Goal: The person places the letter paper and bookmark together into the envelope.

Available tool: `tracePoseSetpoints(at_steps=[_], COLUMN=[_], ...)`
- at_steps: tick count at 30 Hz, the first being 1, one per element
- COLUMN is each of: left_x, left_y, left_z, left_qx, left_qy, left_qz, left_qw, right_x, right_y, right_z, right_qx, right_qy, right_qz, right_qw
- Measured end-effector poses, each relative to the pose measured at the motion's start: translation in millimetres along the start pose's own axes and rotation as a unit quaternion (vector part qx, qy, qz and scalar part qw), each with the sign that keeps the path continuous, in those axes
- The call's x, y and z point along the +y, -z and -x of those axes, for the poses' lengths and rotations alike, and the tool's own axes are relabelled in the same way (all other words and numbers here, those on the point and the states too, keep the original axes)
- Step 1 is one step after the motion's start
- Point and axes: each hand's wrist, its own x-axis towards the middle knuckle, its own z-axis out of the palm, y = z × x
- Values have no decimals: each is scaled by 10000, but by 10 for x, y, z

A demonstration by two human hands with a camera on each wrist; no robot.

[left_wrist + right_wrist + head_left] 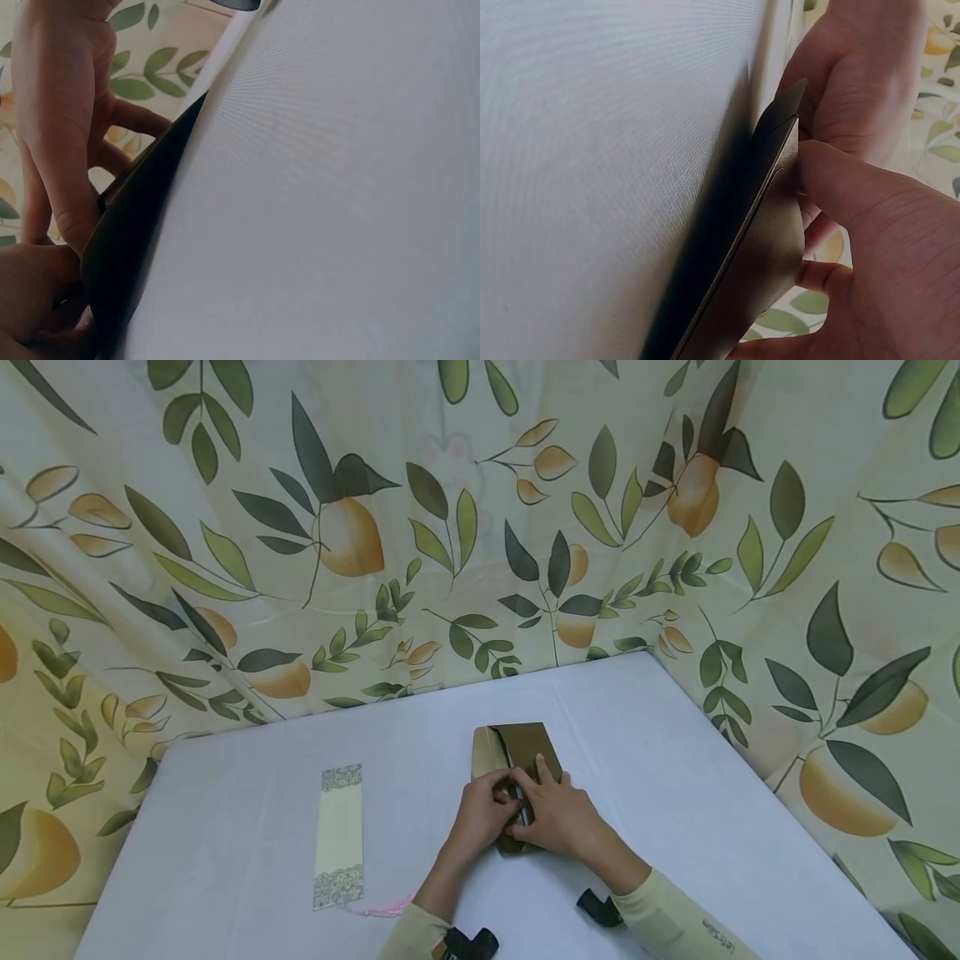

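Observation:
A flat, gold-brown envelope (534,739) lies on the white table under both hands, with a dark gap running lengthwise between its two panels. My left hand (480,814) has its fingers curled at that gap and pinches the envelope's edge; what else its fingertips may touch is hidden. The right hand (562,814) spreads its fingers over the darker panel, and its thumb touches the lower part near the gap. In the right wrist view the right thumb (832,176) presses against the envelope (757,262). The left wrist view shows the envelope's dark side (139,232) slightly raised.
To the left lies a pale bookmark (340,827) with patterned ends and a pink tassel (386,908) partly behind the left forearm. A white cloth covers the table (247,810). Behind it hangs a curtain (480,527) printed with fruit and leaves. Black camera mounts (472,943) sit at the wrists.

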Motion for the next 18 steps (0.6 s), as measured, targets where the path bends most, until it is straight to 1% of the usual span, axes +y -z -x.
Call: tracePoseSetpoints(at_steps=[8,18], left_x=[18,39], left_y=[16,111], left_z=[-1,6], left_qx=[82,-19], left_qy=[-145,-162], left_qz=[-161,78], left_qw=[9997,9998], right_x=[3,3], right_y=[7,-2], right_z=[18,8], right_qx=[55,52], right_qy=[35,-30], right_qz=[-23,2], right_qw=[10000,10000])
